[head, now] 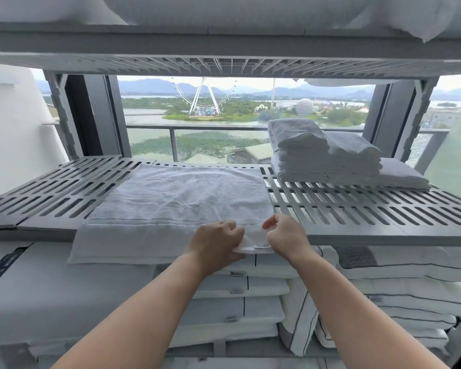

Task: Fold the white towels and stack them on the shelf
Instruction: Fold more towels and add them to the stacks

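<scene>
Slatted shelf (64,193) holds flat towel (181,198), folded stack (325,161) at right. Grip: left hand (216,243), right hand (285,238) both pinching towel's near edge.

Lit brightly and evenly by overcast daylight through the window (197,123) at 12 o'clock. Backlit, with only faint, soft shadows under the folded towels (317,155) at 2 o'clock and beneath the front rim of the shelf (357,209). Washed out almost to white at 9 and 3 o'clock. Sharp at centre, down to the weave of the towel (176,198). Softer and out of focus on the pillows (64,6) at 11 and 1 o'clock. Strongly bowed by the wide-angle lens toward 12, 9 and 3 o'clock.
</scene>
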{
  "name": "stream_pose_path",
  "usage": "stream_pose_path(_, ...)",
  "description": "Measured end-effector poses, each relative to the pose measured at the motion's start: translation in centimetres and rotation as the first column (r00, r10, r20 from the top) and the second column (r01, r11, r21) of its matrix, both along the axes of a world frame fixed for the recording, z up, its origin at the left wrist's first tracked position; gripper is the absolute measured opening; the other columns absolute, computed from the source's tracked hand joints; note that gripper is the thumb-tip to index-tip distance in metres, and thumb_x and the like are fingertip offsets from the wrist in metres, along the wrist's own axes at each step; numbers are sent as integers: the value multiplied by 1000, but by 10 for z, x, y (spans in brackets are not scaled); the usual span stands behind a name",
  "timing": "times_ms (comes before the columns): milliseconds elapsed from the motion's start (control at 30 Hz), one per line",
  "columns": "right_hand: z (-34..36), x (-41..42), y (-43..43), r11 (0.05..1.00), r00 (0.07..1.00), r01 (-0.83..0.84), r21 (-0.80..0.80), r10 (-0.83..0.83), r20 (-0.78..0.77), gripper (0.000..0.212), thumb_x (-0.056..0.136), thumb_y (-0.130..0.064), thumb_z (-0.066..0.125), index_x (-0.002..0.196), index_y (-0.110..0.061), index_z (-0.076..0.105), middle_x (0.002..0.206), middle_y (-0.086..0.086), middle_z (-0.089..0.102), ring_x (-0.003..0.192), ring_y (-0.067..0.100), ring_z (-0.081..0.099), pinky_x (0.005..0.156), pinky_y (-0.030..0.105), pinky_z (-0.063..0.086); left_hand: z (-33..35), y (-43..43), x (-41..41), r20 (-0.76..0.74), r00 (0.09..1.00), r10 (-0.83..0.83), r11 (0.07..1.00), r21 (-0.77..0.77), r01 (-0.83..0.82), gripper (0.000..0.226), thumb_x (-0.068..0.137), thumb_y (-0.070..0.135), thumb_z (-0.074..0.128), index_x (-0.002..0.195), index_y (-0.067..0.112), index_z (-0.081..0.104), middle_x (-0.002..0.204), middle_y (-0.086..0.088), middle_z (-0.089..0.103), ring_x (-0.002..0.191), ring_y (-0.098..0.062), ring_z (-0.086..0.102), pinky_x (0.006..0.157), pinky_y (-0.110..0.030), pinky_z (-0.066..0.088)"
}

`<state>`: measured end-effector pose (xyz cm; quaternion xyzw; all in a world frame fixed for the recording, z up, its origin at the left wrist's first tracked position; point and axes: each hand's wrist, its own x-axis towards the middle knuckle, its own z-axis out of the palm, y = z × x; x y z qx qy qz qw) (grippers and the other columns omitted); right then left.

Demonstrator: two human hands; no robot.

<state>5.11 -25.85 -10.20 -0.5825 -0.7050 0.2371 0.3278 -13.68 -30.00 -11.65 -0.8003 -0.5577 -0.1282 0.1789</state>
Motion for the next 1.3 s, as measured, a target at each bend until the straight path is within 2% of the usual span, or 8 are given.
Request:
stream_pose_path(100, 4, 3, 5, 998, 983, 21, 61, -31, 178, 14, 91, -21, 49, 89, -22, 63, 85, -3, 67, 86, 22, 62, 73, 34, 50, -1, -1, -3, 6, 998, -55, 997, 50, 54, 50, 87, 71, 43, 86, 24, 59, 89, 5, 58, 81, -20, 62, 61, -30, 42)
stream_pose_path(200, 5, 7, 12, 989, 949, 52, 135, -91, 301, 21, 97, -39, 48, 93, -22, 58, 88, 0, 66, 86, 25, 61, 74, 37, 52, 3, 5, -2, 179, 984, -11, 990, 141, -14, 42, 97, 56, 38, 84, 23, 59, 85, 7, 57, 80, -20, 62, 58, -29, 42)
stream_pose_path(333, 3, 9, 23, 975, 926, 85, 207, -154, 344, 35, 98, -50, 45, 99, -18, 59, 91, 3, 67, 87, 26, 64, 69, 36, 52, 11, 21, -1, 269, 956, 117, 979, 130, -156, 27, 101, 40, 43, 98, 21, 62, 100, 5, 59, 94, -20, 60, 65, -33, 48)
stream_pose_path(467, 0, 2, 34, 945, 939, 54, 323, -159, 306, 28, 97, -40, 50, 87, -18, 63, 78, 2, 66, 79, 26, 65, 58, 29, 42, 14, 33, -6, 314, 913, 261, 965, -46, -260, 25, 101, 40, 44, 111, 23, 59, 116, 3, 60, 106, -23, 58, 79, -38, 51)
stream_pose_path(633, 5, -30, 55, 901, 947, -9, 435, -132, 293, 26, 95, -33, 51, 77, -19, 60, 61, -3, 57, 60, 23, 56, 49, 26, 33, 25, 51, -27, 314, 913, 259, 965, -51, -256, 23, 100, 37, 44, 107, 23, 61, 107, 1, 70, 93, -25, 65, 78, -38, 53)
stream_pose_path(933, 21, -89, 133, 893, 916, -117, 435, -73, 395, 21, 94, -32, 54, 91, -18, 69, 88, 5, 70, 90, 28, 63, 82, 33, 45, 42, 132, -105, 344, 909, 234, 971, -37, -236, 17, 98, 31, 48, 105, 26, 63, 100, 7, 69, 93, -21, 66, 79, -38, 55)
stream_pose_path(1133, 48, -123, 182, 931, 939, -60, 360, -70, 337, 26, 97, -34, 50, 99, -16, 69, 93, 9, 72, 95, 30, 63, 82, 35, 47, 49, 200, -164, 276, 906, 322, 943, -175, -282, 31, 99, 36, 46, 126, 26, 57, 118, 2, 69, 109, -24, 63, 89, -41, 53)
stream_pose_path(1300, 57, -157, 216, 967, 946, -2, 255, -81, 314, 34, 90, -7, 45, 112, -19, 68, 109, 9, 71, 105, 30, 63, 89, 34, 50, 52, 241, -199, 206, 915, 346, 927, -229, -299, 41, 101, 38, 46, 141, 27, 50, 132, -4, 63, 123, -25, 56, 92, -37, 49)
